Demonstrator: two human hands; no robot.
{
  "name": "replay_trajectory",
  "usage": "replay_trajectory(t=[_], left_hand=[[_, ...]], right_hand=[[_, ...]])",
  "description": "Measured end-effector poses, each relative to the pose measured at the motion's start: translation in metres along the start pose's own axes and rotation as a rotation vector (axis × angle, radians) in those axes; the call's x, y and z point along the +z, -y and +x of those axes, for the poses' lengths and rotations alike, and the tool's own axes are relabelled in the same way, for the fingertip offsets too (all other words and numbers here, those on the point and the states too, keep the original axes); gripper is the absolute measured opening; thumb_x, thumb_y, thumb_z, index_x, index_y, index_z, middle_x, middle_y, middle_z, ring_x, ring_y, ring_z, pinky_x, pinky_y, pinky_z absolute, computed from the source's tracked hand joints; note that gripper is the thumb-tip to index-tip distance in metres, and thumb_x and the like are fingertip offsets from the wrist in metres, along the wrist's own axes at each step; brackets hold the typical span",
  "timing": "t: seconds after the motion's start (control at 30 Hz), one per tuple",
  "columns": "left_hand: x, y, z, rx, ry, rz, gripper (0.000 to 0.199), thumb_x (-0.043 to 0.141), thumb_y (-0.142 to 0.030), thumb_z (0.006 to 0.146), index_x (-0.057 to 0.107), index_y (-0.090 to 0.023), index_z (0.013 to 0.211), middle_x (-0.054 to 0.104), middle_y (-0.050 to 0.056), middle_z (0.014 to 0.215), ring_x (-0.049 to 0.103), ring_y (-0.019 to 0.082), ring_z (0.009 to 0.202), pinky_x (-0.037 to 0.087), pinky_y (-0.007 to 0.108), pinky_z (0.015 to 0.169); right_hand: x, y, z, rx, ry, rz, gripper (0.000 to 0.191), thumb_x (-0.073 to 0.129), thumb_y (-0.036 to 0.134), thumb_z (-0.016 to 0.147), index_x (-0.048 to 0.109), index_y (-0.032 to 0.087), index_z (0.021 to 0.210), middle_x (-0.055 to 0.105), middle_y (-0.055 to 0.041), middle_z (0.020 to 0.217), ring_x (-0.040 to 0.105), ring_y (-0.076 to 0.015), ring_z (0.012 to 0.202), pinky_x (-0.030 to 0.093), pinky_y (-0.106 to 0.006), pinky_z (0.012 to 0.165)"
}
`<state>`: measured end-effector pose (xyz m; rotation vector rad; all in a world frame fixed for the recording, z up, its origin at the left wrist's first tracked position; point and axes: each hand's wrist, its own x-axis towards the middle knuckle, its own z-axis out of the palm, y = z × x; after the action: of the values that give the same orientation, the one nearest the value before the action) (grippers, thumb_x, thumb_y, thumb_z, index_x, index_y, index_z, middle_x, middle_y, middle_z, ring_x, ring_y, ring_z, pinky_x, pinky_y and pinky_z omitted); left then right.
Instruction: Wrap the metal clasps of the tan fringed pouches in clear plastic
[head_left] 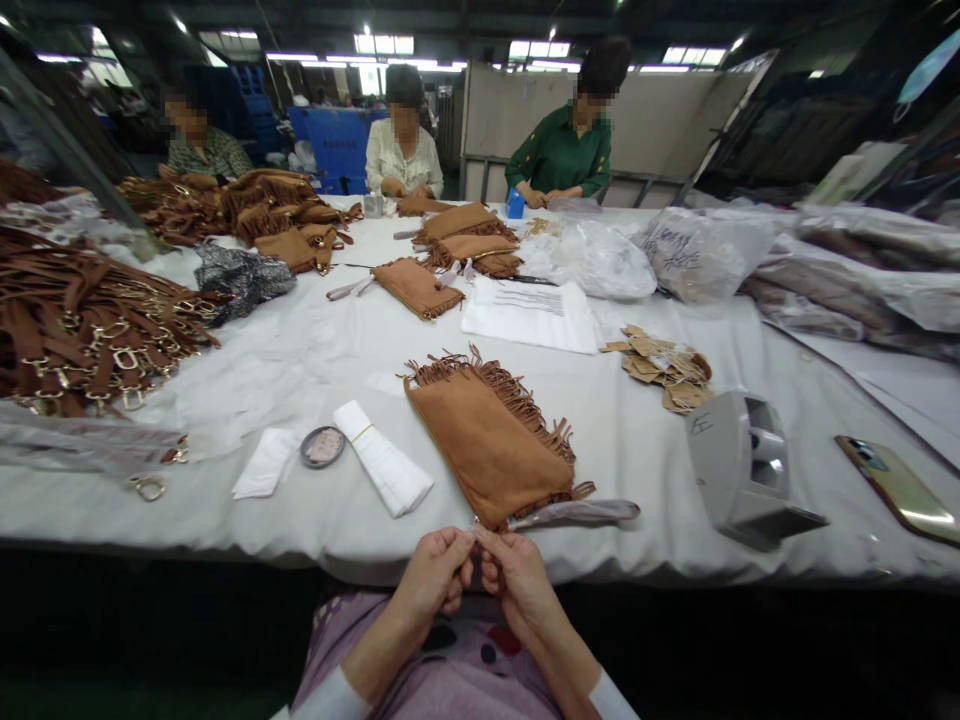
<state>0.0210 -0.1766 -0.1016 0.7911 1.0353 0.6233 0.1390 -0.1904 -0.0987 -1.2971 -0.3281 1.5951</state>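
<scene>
A brown fringed pouch (491,440) lies flat at the table's front edge, its fringe toward the back and right. A strap wrapped in thin film (577,513) extends to the right from its near corner. Just below that corner, my left hand (439,570) and my right hand (517,575) meet, fingertips pinched together. Whatever is between the fingertips is too small to make out. Left of the pouch are a banded roll of white sheets (382,458), a small round dish with pinkish contents (323,447) and a folded white sheet (265,462).
Brown straps with gold clasps (97,340) heap up at left. More pouches (420,287) lie farther back. At right are paper tags (664,368), a grey dispenser (739,465) and a phone (896,488). Three people work across the table.
</scene>
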Motion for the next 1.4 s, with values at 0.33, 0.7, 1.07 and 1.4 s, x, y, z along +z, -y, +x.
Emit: replay_trajectory(t=[0.33,0.7,1.07,1.4], left_hand=[[0.002,-0.006,-0.004,0.293,-0.205,0.189,0.032,0.059,-0.045,0.079,0.064,-0.014,0.087,0.058,-0.002,0.060,0.043,0.008,0.043,0.036,0.021,0.044],[0.009,-0.005,0.003,0.130,-0.150,-0.261,0.045,0.076,-0.047,0.062,0.063,-0.009,0.082,0.055,-0.004,0.054,0.032,0.001,0.033,0.026,0.017,0.034],[0.014,-0.002,-0.002,0.291,-0.255,0.069,0.042,0.065,-0.048,0.073,0.052,-0.018,0.099,0.055,-0.007,0.056,0.045,0.007,0.045,0.032,0.017,0.042],[0.013,-0.004,0.001,0.074,0.215,-0.225,0.051,0.069,-0.055,0.071,0.038,-0.022,0.096,0.049,-0.010,0.054,0.027,0.001,0.032,0.019,0.015,0.036]], right_hand=[[-0.009,0.004,0.000,-0.019,0.072,-0.127,0.042,0.081,0.049,0.056,0.059,0.013,0.056,0.048,0.0044,0.044,0.035,-0.0053,0.040,0.023,-0.019,0.039],[-0.004,0.011,-0.003,-0.189,0.057,-0.311,0.035,0.076,0.045,0.059,0.064,0.014,0.067,0.061,-0.0014,0.056,0.049,-0.0118,0.049,0.037,-0.024,0.049],[0.003,0.005,-0.010,-0.031,-0.007,0.147,0.018,0.073,0.023,0.057,0.060,0.014,0.064,0.050,0.0056,0.052,0.032,-0.0044,0.043,0.025,-0.019,0.042],[-0.001,0.018,-0.011,0.014,0.038,0.105,0.036,0.079,0.046,0.058,0.058,0.016,0.055,0.034,0.0088,0.036,0.026,-0.0048,0.035,0.026,-0.020,0.039]])
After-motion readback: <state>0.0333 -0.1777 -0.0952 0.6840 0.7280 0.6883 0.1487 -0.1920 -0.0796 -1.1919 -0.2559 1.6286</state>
